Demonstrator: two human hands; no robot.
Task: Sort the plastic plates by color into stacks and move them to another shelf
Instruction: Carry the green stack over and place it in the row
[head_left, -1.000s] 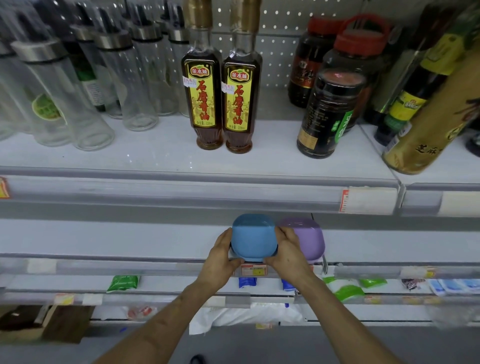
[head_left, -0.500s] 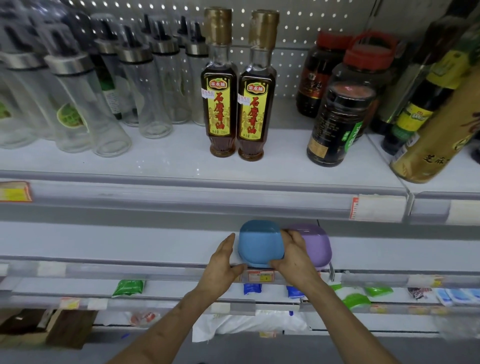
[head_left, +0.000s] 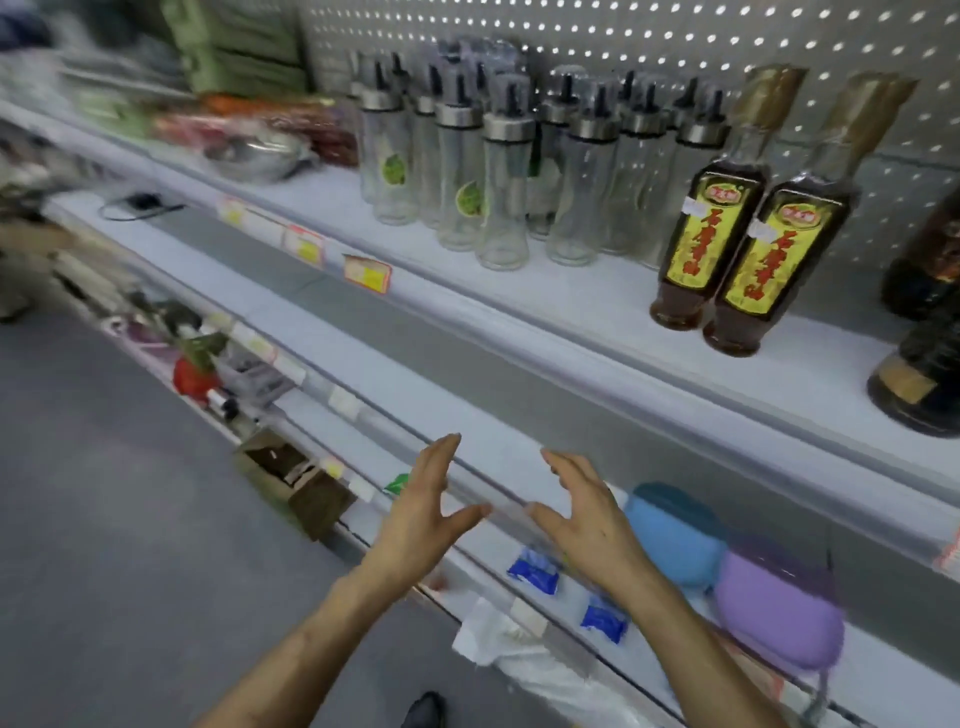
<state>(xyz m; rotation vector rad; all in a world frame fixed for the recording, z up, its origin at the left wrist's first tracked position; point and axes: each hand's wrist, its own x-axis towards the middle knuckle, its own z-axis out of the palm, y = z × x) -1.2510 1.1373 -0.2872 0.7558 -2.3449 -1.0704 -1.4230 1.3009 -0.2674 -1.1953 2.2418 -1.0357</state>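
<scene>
A stack of blue plastic plates (head_left: 675, 540) sits upside down on the middle shelf (head_left: 498, 457), and a stack of purple plates (head_left: 779, 613) lies right beside it to the right. My right hand (head_left: 582, 514) hovers just left of the blue stack, fingers spread, holding nothing. My left hand (head_left: 421, 509) is further left, also open and empty, palm facing the right hand. Both hands float in front of the shelf edge, apart from the plates.
The upper shelf carries several glass oil dispensers (head_left: 504, 171), two dark sauce bottles (head_left: 753, 249) and dark jars (head_left: 924, 374) at the right. Blue packets (head_left: 535, 571) and a white bag lie on lower shelves. A cardboard box (head_left: 296, 478) stands on the floor at the left.
Both hands let go of the blue stack and pulled back to the left, open. The view swung left, so the plates now sit at the lower right.
</scene>
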